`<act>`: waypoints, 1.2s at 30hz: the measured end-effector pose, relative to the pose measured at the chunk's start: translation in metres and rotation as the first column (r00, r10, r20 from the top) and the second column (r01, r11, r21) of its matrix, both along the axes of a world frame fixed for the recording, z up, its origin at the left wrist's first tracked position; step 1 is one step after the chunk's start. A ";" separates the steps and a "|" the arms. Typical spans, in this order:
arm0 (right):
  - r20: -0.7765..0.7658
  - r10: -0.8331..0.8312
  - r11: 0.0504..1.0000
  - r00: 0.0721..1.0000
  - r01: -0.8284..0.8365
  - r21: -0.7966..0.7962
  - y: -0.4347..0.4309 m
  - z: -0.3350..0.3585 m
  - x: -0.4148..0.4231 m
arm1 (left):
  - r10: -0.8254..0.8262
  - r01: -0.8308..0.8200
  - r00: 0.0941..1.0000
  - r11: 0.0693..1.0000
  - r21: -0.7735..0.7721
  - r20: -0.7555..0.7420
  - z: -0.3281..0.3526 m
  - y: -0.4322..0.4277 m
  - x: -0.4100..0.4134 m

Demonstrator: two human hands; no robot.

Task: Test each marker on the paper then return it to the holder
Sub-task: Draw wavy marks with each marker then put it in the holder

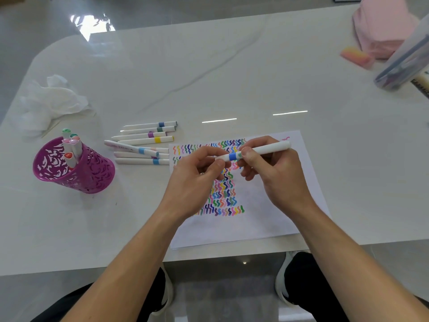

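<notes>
Bright, even, diffuse light. Two thin glare lines (219, 120) are carried on the glossy counter (255, 77); a window reflection (92, 25) is seen top left. Shadows soft, faint. Paper (267, 217) sharp; pink cloth (383, 26) at right edge blurred. Counter edges bowed by lens.

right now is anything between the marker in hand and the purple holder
Only loose markers lying flat on the table between them; the held marker could likely pass over those to the purple holder.
</notes>
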State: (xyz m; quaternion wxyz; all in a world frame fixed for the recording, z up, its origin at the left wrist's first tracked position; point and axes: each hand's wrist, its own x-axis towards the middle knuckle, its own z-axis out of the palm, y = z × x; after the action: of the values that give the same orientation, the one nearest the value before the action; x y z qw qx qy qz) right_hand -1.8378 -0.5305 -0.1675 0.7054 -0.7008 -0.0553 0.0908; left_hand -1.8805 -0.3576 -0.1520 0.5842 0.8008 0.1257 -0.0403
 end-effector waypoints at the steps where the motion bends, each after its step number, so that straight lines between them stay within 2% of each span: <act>1: -0.001 0.003 1.000 1.000 -0.003 0.015 0.000 0.000 0.000 | -0.005 0.005 1.000 1.000 -0.002 -0.004 0.000 0.000 0.000; 7: -0.038 0.047 0.994 0.998 -0.042 0.106 -0.002 0.004 0.001 | -0.013 0.016 0.999 0.997 -0.070 0.045 0.002 0.005 -0.004; 15: -0.104 0.097 0.976 0.990 -0.074 0.207 -0.001 0.005 -0.001 | 0.018 -0.015 0.993 1.000 -0.023 0.116 0.006 0.011 -0.008; 28: -0.121 0.112 0.970 0.986 -0.082 0.230 0.003 -0.002 -0.006 | 0.066 -0.058 0.987 0.997 -0.060 0.148 0.002 0.005 -0.010; 36: -0.148 0.135 0.959 0.980 -0.092 0.268 0.007 0.003 -0.005 | 0.028 -0.020 0.985 0.999 -0.049 0.168 0.011 0.012 -0.005</act>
State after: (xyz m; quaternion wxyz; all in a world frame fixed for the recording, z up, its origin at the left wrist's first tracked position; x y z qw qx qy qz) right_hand -1.8427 -0.5231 -0.1642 0.7870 -0.5879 -0.0483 0.1809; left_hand -1.8856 -0.3459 -0.1412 0.6120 0.7857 0.0844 0.0315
